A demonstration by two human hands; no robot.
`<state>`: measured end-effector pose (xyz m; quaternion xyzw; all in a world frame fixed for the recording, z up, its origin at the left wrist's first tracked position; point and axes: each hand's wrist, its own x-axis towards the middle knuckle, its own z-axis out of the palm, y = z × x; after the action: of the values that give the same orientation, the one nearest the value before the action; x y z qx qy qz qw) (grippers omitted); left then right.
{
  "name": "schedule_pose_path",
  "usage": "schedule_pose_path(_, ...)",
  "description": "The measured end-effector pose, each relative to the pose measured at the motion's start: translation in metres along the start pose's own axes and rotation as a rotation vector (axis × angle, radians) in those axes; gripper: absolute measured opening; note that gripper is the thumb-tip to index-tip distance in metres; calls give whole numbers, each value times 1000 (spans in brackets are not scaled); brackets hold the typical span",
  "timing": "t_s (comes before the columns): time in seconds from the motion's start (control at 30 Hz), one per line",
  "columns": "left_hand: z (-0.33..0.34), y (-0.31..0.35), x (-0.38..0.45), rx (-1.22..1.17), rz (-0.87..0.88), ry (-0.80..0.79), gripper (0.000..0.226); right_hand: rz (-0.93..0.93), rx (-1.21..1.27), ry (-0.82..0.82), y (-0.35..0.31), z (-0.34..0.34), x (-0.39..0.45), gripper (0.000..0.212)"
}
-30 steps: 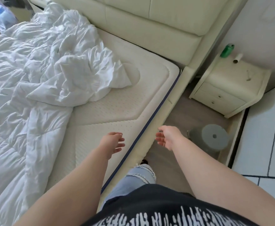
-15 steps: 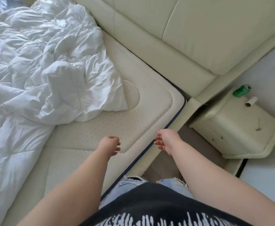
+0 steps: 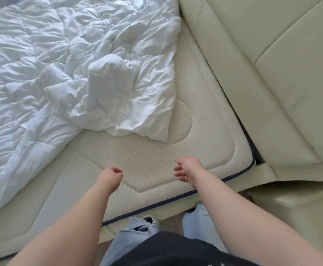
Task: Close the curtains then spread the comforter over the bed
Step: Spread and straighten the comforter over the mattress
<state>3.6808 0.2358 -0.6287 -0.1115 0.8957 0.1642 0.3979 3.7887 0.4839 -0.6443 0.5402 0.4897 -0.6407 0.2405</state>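
Observation:
A white comforter lies crumpled over the left and upper part of the bed, its nearest corner folded on the bare cream mattress. My left hand hovers over the mattress with fingers loosely curled, holding nothing. My right hand hovers beside it, fingers apart and empty. Both hands are a short way below the comforter's corner, not touching it. No curtains are in view.
The padded cream headboard runs along the right side. The mattress has a dark blue piping edge close to my legs. A cream nightstand corner sits at lower right, beside the bed frame.
I have turned toward the bed and leaned in; both hands moved from the mattress edge to over the mattress, closer to the comforter. The nightstand top and green can left the view.

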Motion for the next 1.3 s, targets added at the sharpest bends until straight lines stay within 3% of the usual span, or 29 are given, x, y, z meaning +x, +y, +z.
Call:
schedule_pose_path(0.27,77,121,54,327,128,-44,40,37,-126,26,-24,-64,124,29)
schedule_pose_path(0.43,116,162,140,457,177,78,83,-57,-435,128,-9,-73,218,29)
schedule_pose_path(0.6,148,184,235,631,261,53,119,-86,-779,310,-4,-82,303,47)
schedule_pose_path(0.73,175,184,287,696,267,-78,135,-35,-944,282,-3,-82,346,84)
schedule_pose_path(0.83,189,184,305,780,338,-42,129,-20,-971,269,-3,-85,362,95)
schedule_pose_path(1.03,188,184,318,885,389,-19,111,-59,-1009,285,-5,-85,360,90)
schedule_pose_path(1.17,183,190,325,1038,428,-6,83,-54,-1004,286,-6,-85,360,89)
schedule_pose_path(1.3,168,211,317,1024,279,-26,48,-26,-1013,241,-13,-81,357,92)
